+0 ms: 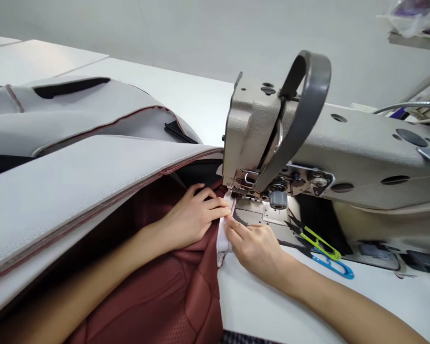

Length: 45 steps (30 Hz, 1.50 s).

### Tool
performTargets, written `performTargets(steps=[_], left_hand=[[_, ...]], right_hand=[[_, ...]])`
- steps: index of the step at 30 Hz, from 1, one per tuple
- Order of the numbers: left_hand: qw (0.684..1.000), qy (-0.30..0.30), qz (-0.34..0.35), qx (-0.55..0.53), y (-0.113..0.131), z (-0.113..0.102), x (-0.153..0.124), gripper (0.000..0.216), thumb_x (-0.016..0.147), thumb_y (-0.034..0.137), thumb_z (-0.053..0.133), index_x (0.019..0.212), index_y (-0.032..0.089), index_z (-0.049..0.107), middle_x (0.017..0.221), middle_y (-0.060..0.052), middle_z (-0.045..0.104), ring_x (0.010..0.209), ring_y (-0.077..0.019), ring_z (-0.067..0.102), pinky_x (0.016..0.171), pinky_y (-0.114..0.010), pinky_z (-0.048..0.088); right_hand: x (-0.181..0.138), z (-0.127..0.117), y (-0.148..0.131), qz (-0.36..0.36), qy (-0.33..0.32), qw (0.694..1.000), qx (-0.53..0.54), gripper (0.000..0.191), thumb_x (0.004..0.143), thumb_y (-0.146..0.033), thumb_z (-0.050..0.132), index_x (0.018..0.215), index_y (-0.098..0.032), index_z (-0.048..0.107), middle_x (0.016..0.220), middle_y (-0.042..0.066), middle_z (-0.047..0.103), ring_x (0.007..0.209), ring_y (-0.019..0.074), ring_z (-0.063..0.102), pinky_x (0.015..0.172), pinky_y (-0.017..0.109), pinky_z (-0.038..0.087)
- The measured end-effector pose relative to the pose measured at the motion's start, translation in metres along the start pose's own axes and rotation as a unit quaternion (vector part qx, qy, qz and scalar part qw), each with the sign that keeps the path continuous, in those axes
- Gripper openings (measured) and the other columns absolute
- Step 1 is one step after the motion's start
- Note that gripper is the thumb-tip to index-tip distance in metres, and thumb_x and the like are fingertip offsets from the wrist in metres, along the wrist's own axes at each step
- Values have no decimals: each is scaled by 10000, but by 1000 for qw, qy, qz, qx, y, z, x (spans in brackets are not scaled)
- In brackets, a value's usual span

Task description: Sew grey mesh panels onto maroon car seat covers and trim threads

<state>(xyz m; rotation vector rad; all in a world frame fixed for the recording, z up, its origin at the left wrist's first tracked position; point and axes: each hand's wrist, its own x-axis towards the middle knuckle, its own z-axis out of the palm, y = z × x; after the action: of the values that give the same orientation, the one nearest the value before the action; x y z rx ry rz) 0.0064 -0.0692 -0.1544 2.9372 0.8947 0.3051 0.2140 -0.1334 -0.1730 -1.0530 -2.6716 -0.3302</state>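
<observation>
A maroon leather-like seat cover (168,296) with white backing runs to the needle area of the sewing machine (251,119). My left hand (189,217) lies over the cover's edge, fingers bent and pressing the material just before the presser foot. Close against it, my right hand (254,246) pinches the white edge strip (222,239), its index fingertip almost touching my left fingers. Both hands are closed on the material. The needle is hidden behind the machine head, and my left thumb is only partly visible.
Green thread snips (320,241) and blue thread snips (333,265) lie right of the needle plate (252,212). More grey-backed cover (93,114) is heaped on the white table (172,81) at left. A curved dark grey lever (311,91) rises from the machine head.
</observation>
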Motion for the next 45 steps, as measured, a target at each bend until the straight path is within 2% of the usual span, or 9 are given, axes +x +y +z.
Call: performTargets(steps=[10, 14, 19, 24, 28, 31, 36, 41, 45], left_hand=[[998, 27, 5, -47, -19, 6, 21, 353, 882, 55, 520, 1124, 254, 682, 1191, 36, 700, 1078, -180, 595, 1067, -376, 354], [998, 33, 5, -55, -21, 7, 23, 346, 883, 43, 500, 1063, 254, 705, 1159, 48, 713, 1044, -163, 623, 1096, -379, 361], [997, 24, 16, -74, -20, 4, 23, 372, 872, 17, 465, 1006, 247, 725, 1053, 41, 729, 1008, -149, 636, 1103, -368, 376], [996, 69, 27, -50, -31, 10, 31, 332, 857, 39, 539, 975, 268, 748, 1016, 43, 749, 935, -155, 655, 1091, -364, 405], [993, 82, 37, -71, -45, 17, 43, 340, 809, 8, 538, 892, 246, 766, 908, 14, 749, 921, -153, 674, 1027, -313, 451], [991, 81, 53, -95, -50, 17, 48, 361, 783, -7, 519, 866, 239, 770, 885, 0, 741, 946, -165, 667, 1064, -328, 417], [983, 39, 93, -155, -48, 3, 44, 385, 783, 22, 554, 945, 300, 765, 1018, 27, 741, 1067, -179, 608, 1080, -341, 349], [991, -40, 74, -105, -44, -9, 34, 276, 892, 148, 567, 1040, 308, 737, 1123, 36, 726, 1061, -197, 579, 1008, -350, 354], [991, -25, 46, -122, -42, -5, 28, 297, 912, 129, 530, 1051, 301, 728, 1183, 40, 708, 1106, -172, 584, 1023, -332, 340]], right_hand=[[10, 5, 14, 47, -70, 996, -13, 341, 862, -31, 475, 1096, -139, 700, 1341, 97, 637, 597, 137, 664, 453, 278, 426], [5, 6, 20, 26, -44, 998, 29, 334, 881, -41, 480, 1130, -115, 690, 1304, 106, 662, 645, 141, 682, 464, 268, 446], [-5, 4, 17, -11, 7, 998, 67, 276, 908, -64, 491, 1069, -126, 706, 1244, 77, 700, 578, 120, 652, 472, 272, 464], [-2, 4, 16, 15, -23, 999, 42, 317, 875, -44, 483, 1093, -117, 701, 1274, 97, 681, 547, 121, 639, 443, 284, 445], [3, 5, 23, 35, -20, 996, 82, 365, 863, -72, 477, 1164, -110, 679, 1306, 92, 662, 693, 159, 708, 559, 280, 518], [5, 4, 25, 45, -19, 993, 111, 378, 873, -75, 447, 1167, -115, 681, 1303, 69, 666, 760, 163, 722, 594, 271, 524], [5, -1, 22, 72, -50, 992, 95, 369, 849, -82, 454, 1113, -155, 702, 1285, 19, 679, 683, 164, 714, 494, 292, 457], [7, -3, 23, 78, -69, 990, 90, 383, 860, -87, 454, 1147, -165, 694, 1302, 3, 667, 718, 167, 723, 512, 295, 465], [8, -4, 23, 78, -83, 990, 84, 405, 849, -77, 450, 1163, -166, 689, 1318, 5, 655, 734, 174, 727, 514, 298, 479]])
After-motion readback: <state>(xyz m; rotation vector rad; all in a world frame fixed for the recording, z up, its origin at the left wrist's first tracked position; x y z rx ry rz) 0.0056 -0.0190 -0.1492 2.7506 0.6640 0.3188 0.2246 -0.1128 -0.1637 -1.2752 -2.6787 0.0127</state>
